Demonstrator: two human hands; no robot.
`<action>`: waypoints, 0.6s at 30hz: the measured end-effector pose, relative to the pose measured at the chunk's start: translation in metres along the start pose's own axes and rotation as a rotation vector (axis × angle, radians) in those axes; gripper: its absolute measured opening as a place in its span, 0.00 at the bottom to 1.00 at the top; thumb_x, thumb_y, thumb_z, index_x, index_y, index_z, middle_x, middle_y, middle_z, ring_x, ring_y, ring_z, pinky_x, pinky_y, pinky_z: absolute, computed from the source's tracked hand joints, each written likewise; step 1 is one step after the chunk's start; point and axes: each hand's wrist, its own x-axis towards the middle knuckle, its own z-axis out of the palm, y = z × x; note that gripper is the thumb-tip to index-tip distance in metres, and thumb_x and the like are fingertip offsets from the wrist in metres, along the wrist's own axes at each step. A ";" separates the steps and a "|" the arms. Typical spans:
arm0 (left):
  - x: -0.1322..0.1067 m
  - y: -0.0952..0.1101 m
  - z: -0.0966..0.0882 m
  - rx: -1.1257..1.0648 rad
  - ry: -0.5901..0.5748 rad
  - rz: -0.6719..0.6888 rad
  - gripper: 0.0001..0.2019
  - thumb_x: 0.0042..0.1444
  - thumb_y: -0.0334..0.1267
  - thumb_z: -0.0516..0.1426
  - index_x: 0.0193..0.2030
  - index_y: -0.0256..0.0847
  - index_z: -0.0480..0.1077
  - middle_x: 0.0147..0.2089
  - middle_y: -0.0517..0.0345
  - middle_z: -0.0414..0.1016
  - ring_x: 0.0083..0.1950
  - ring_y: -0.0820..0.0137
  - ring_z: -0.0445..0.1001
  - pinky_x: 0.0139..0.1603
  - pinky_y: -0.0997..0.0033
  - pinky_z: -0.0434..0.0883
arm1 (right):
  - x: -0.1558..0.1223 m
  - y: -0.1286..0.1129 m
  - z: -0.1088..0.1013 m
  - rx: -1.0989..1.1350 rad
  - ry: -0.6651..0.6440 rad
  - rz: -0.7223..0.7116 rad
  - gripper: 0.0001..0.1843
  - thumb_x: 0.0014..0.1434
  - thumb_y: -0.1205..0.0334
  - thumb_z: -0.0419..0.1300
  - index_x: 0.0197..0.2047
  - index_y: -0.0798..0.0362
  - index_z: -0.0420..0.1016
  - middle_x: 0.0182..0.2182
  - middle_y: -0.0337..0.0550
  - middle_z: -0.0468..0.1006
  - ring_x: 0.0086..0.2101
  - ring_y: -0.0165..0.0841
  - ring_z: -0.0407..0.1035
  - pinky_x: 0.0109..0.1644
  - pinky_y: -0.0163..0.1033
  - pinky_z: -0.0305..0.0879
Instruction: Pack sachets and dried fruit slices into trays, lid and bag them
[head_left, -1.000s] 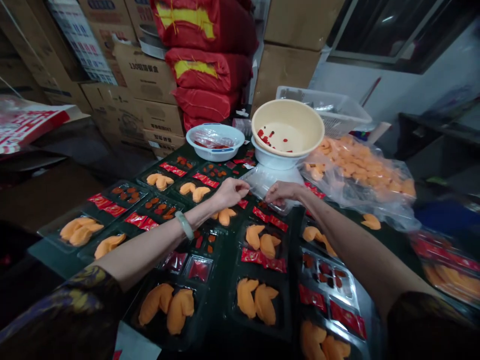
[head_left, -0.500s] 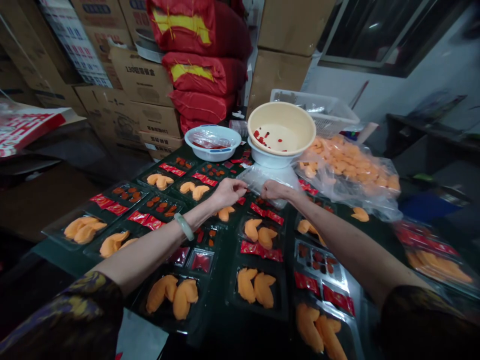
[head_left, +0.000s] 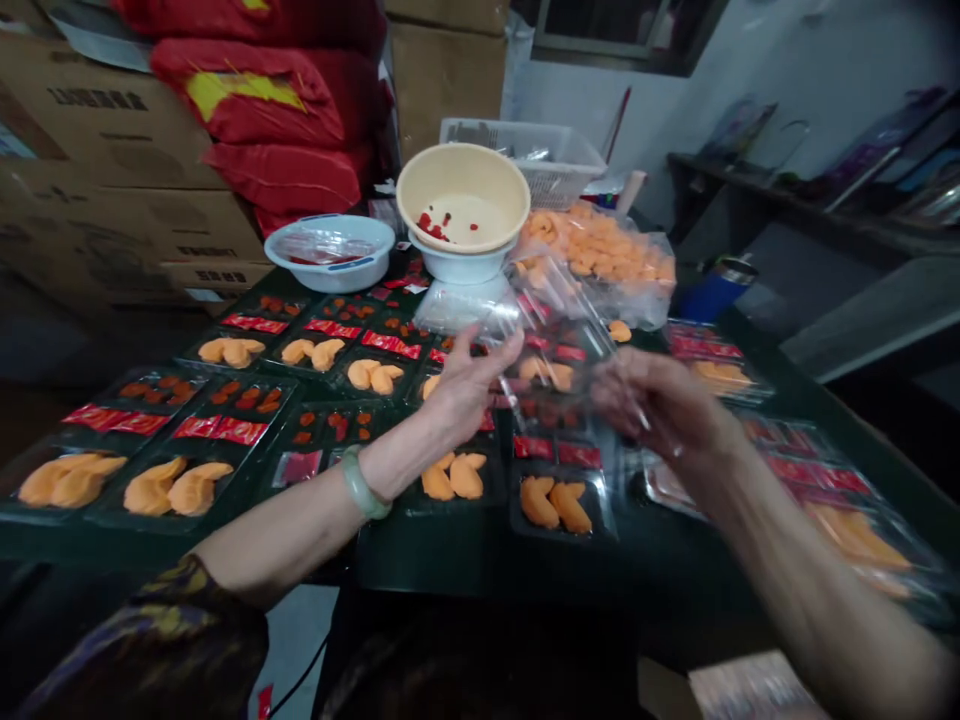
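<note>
My right hand (head_left: pixel 664 400) is closed on the right edge of a clear plastic lid (head_left: pixel 574 290), blurred by motion and raised over the trays. Beside the lid's left edge, my left hand (head_left: pixel 476 385), with a pale bangle at the wrist, has its thumb and fingers apart; whether it touches the lid is unclear. Through the lid show a black tray's orange wing-shaped pieces (head_left: pixel 546 374) and red packets. Nearer me lies another tray with orange pieces (head_left: pixel 556 503) and red packets (head_left: pixel 556 451). Behind my left hand sits a stack of clear lids (head_left: pixel 465 305).
A cream basin (head_left: pixel 484 200) with red bits rests on a white one at the back. To its left is a blue basin (head_left: pixel 330 250); to its right, a bag of orange pieces (head_left: pixel 600 245). Several filled trays (head_left: pixel 161 440) line the left; lidded trays (head_left: pixel 840 500) are stacked right.
My right hand has come back and right from the lid stack with a clear lid. My left hand has opened its pinch. The view has turned right.
</note>
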 end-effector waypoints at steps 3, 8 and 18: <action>-0.012 -0.028 0.009 0.065 -0.034 -0.087 0.36 0.49 0.40 0.61 0.62 0.42 0.47 0.29 0.64 0.66 0.19 0.78 0.64 0.19 0.78 0.60 | -0.047 0.050 -0.015 0.176 0.230 0.158 0.19 0.44 0.56 0.64 0.19 0.52 0.57 0.15 0.30 0.52 0.15 0.21 0.47 0.15 0.28 0.46; -0.008 -0.058 0.014 0.793 0.009 0.049 0.34 0.49 0.34 0.58 0.62 0.39 0.49 0.32 0.60 0.66 0.31 0.71 0.69 0.32 0.72 0.67 | -0.079 0.100 -0.016 0.226 0.394 0.250 0.20 0.43 0.55 0.65 0.19 0.52 0.55 0.15 0.29 0.52 0.16 0.21 0.48 0.16 0.28 0.46; -0.003 -0.062 0.030 1.252 0.006 0.211 0.18 0.55 0.32 0.50 0.53 0.36 0.61 0.41 0.45 0.67 0.40 0.60 0.72 0.39 0.61 0.67 | -0.085 0.112 -0.014 -0.787 0.694 -0.051 0.20 0.50 0.51 0.56 0.42 0.55 0.66 0.31 0.45 0.71 0.28 0.33 0.65 0.33 0.41 0.62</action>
